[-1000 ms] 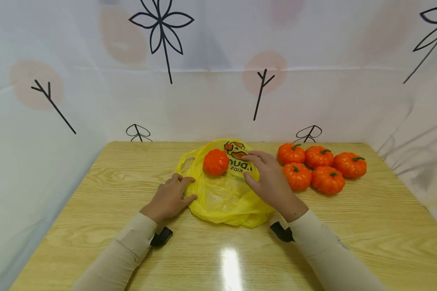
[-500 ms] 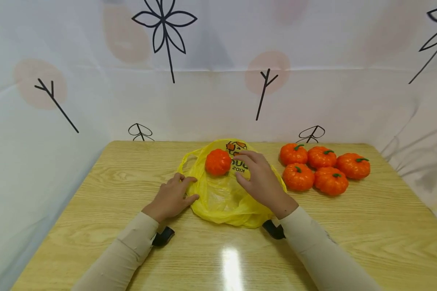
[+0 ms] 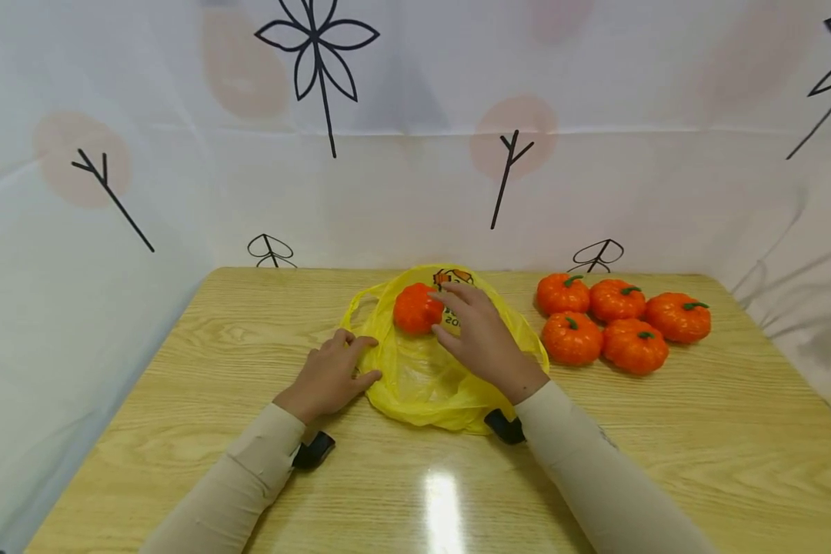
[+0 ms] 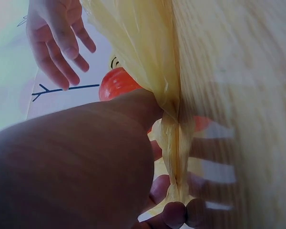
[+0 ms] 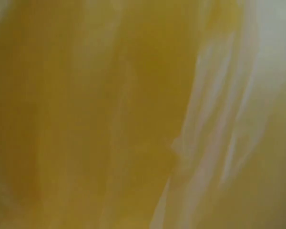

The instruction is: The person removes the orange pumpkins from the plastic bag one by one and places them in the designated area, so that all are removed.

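Note:
A yellow plastic bag (image 3: 418, 385) lies flattened on the table. On its upper part sits one small orange toy pumpkin (image 3: 415, 309), its stem not visible. My left hand (image 3: 328, 377) rests at the bag's left edge, thumb and fingers apart and touching the plastic; the left wrist view shows a gathered fold of the bag (image 4: 171, 143) by the fingers. Above the bag hovers my right hand (image 3: 481, 335), fingers loosely bent, fingertips near the pumpkin's right side; contact cannot be told. Yellow plastic (image 5: 109, 114) fills the right wrist view, hiding that hand there.
Several orange pumpkins with green stems (image 3: 616, 300) stand grouped on the right side of the wooden table (image 3: 201, 385). Behind the table hangs a pale cloth (image 3: 402, 185) with plant drawings. Dark wrist cameras (image 3: 313, 450) sit under both sleeves.
My right hand has moved left across the bag toward the single pumpkin, covering more of the bag's print. My left hand stays at the bag's left edge. The head view has shifted slightly.

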Action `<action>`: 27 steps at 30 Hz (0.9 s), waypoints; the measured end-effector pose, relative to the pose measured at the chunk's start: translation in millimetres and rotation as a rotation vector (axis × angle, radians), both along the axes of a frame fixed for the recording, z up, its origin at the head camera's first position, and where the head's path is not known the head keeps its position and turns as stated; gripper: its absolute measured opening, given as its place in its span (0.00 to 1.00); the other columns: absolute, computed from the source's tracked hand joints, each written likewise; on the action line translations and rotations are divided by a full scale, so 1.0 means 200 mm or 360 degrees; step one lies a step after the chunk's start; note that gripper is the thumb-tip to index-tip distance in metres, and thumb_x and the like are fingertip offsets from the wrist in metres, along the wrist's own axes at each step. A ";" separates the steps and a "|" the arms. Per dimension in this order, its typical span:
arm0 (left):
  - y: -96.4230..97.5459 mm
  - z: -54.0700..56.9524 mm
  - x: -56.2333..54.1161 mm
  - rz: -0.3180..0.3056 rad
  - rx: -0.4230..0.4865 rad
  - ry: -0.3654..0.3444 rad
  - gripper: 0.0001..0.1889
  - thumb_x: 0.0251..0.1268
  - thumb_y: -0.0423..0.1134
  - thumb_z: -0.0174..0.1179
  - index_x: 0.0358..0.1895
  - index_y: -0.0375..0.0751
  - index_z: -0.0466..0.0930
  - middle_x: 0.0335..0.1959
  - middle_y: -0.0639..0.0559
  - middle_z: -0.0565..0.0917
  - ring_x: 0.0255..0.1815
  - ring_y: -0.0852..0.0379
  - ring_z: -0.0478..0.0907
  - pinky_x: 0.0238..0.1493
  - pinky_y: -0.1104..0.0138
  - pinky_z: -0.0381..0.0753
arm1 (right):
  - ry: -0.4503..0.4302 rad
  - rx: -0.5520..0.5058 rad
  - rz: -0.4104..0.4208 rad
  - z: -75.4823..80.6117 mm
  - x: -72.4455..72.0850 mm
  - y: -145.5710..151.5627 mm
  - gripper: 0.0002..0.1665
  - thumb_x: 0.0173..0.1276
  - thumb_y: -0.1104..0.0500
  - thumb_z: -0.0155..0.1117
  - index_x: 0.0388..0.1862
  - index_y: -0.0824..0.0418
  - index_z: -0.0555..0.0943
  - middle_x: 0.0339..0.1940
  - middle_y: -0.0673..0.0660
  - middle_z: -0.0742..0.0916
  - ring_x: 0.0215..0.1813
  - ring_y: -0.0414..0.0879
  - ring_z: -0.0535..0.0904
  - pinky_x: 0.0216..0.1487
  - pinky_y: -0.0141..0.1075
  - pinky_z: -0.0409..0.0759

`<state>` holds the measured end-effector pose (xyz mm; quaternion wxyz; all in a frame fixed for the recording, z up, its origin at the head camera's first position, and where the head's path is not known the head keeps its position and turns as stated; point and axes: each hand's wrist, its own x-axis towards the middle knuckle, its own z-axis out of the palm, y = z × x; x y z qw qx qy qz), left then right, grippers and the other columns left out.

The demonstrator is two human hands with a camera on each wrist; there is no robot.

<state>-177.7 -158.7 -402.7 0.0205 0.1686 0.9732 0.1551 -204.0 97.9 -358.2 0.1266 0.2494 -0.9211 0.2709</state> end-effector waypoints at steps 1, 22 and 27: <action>0.00 0.00 0.00 0.0001 -0.0003 0.0001 0.28 0.70 0.58 0.59 0.69 0.54 0.71 0.58 0.43 0.73 0.55 0.44 0.75 0.51 0.48 0.72 | -0.0002 0.0007 -0.0002 0.00 0.00 -0.01 0.30 0.67 0.59 0.70 0.68 0.60 0.76 0.72 0.63 0.73 0.74 0.61 0.66 0.72 0.56 0.66; 0.00 -0.01 -0.01 0.0019 -0.0019 0.0008 0.28 0.69 0.58 0.60 0.68 0.55 0.71 0.59 0.44 0.72 0.57 0.44 0.74 0.53 0.48 0.72 | -0.0208 0.0182 0.0009 -0.05 -0.10 -0.09 0.38 0.69 0.53 0.68 0.76 0.57 0.67 0.80 0.60 0.63 0.78 0.64 0.61 0.71 0.57 0.67; 0.00 -0.01 -0.01 0.0021 -0.0027 0.0010 0.28 0.69 0.59 0.60 0.69 0.55 0.71 0.59 0.44 0.72 0.57 0.44 0.74 0.53 0.48 0.72 | -0.0254 0.0205 0.0014 -0.06 -0.10 -0.09 0.39 0.69 0.52 0.69 0.76 0.57 0.67 0.81 0.58 0.63 0.76 0.66 0.63 0.68 0.58 0.70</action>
